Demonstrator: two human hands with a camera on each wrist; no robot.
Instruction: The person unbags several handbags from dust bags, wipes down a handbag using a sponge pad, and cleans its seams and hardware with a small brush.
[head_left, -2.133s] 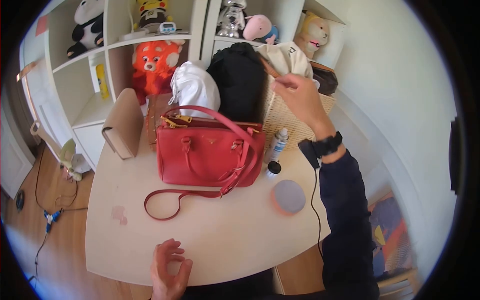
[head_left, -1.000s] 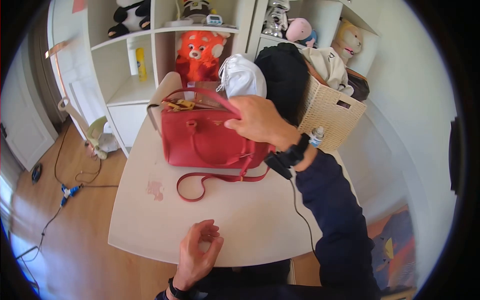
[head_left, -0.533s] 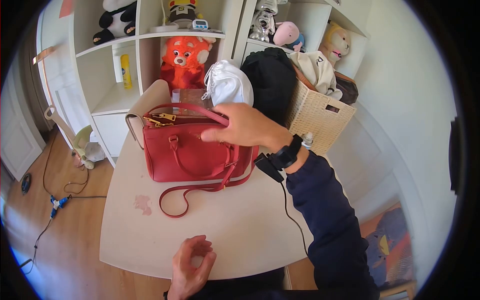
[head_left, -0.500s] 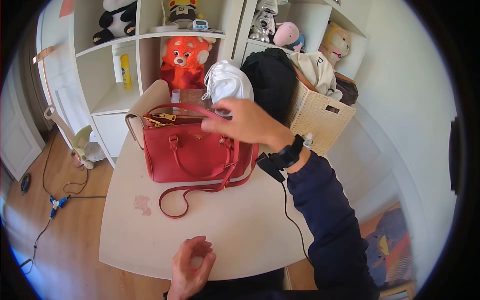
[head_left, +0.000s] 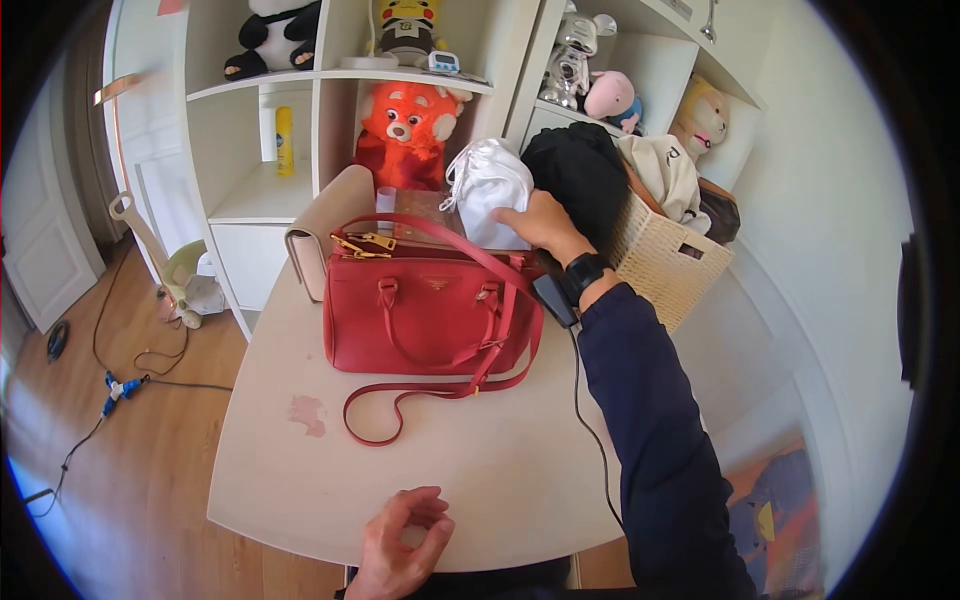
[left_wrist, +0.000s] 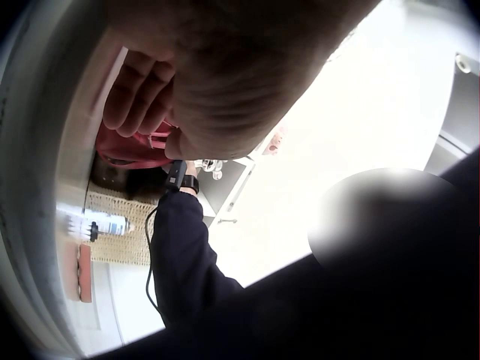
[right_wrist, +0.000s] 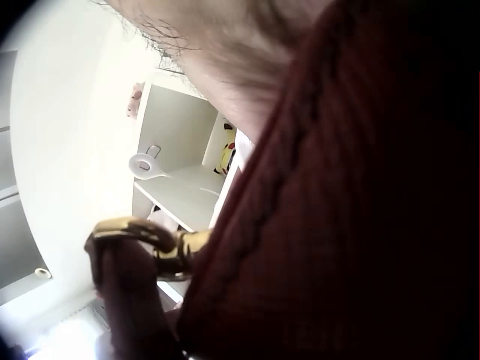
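Behind the red handbag, my right hand grips the right side of a white drawstring pouch; its thumb lies across the front and the other fingers are hidden. The handbag stands upright, its strap looped over its top and onto the table. In the right wrist view, dark red leather and a gold ring fill much of the picture below the hand. My left hand hangs loosely curled near the table's front edge, holding nothing; the left wrist view shows its fingers.
A beige bag stands left of the handbag. Right of the pouch are a black bag and a woven basket with a cream cloth bag. Shelves with plush toys rise behind. A cable runs beside my right sleeve.
My right hand came from near the basket to the handbag's top, then moved back and right onto the white pouch. My left hand stays loosely curled; the head view has shifted.
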